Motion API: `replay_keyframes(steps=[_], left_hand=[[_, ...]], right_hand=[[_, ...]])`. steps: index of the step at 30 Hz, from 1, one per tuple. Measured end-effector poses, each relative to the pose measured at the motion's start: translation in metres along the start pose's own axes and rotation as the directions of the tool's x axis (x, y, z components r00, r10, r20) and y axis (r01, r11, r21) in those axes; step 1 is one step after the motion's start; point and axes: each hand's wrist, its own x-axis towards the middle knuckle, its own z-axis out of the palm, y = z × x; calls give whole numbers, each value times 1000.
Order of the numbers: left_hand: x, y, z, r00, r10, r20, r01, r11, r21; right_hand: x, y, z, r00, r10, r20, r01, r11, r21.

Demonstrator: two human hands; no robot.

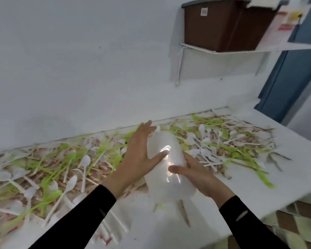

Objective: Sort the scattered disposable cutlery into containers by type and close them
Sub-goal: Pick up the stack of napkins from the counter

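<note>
Far left: messy cutlery all over the white table, w/ white spoons, green ones & wood sticks. L hand lies flat on left side of clear tub, grip spread, fingers straight. Tub is blurry, tipped, in the middle above table. R hand holds tub's right side, grip curled round it. More cutlery crowds behind & beside tub. Top right: brown bin on shelf, blue door.

- Dark brown plastic bin with grey lid, upper right, on a white wire wall shelf.
- Blue door, right edge.
- Checked tiled floor, lower right.
</note>
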Motion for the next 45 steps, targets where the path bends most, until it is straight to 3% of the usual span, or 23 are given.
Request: replay_keyframes(steps=[1, 3, 6, 8, 10, 11, 13, 15, 17, 19, 24, 29, 31, 36, 39, 42, 45], left_hand=[[11, 12, 11, 987, -105, 119, 112, 992, -62], [25, 28, 27, 889, -229, 397, 284, 955, -85], [36, 58, 61, 748, -222, 626, 250, 967, 43], [36, 78, 88, 747, -229, 625, 278, 960, 19], [35, 93, 115, 799, -271, 537, 352, 935, -52], [37, 96, 128, 821, -280, 498, 390, 912, -130], [40, 100, 149, 839, -317, 443, 485, 806, -341], [45, 105, 171, 816, -369, 445, 569, 650, -504], [51, 114, 199, 787, -341, 514, 615, 509, -602], [55, 122, 222, 759, -297, 580, 648, 437, -624], [81, 144, 283, 728, -337, 597, 683, 428, -592], [112, 162, 333, 697, -364, 618, 716, 308, -626], [132, 167, 349, 705, -327, 629, 709, 315, -631], [182, 173, 377, 814, -187, 550, 565, 475, -675], [213, 173, 388, 834, -197, 515, 537, 506, -675], [244, 163, 399, 775, -250, 580, 622, 459, -634], [265, 151, 419, 644, -346, 683, 762, 208, -613]], right_hand=[[-11, 0, -21, 1000, -7, 27, 9, 998, -63], [-29, 0, -54, 999, -8, 31, 13, 986, -166], [-52, 8, -106, 996, -14, 89, 40, 955, -293], [-61, 19, -131, 997, -61, 46, 73, 924, -374], [-69, 32, -154, 970, -172, -172, 76, 887, -456], [-72, 37, -165, 923, -246, -297, 73, 868, -491], [-80, 43, -182, 796, -339, -501, 116, 898, -423], [-90, 50, -201, 756, -283, -591, 172, 956, -237], [-102, 59, -217, 797, -234, -557, 195, 972, -130], [-109, 63, -222, 807, -245, -538, 218, 969, -115], [-114, 74, -259, 726, -253, -640, 146, 965, -217], [-111, 69, -308, 603, -260, -754, 98, 962, -253], [-107, 63, -329, 583, -215, -783, 49, 972, -230], [-85, 45, -380, 614, -131, -778, -8, 985, -172], [-59, 33, -414, 619, -152, -771, -14, 979, -205], [-34, 31, -435, 670, -127, -732, -11, 983, -181], [-8, 37, -457, 675, -113, -729, -15, 986, -167]])
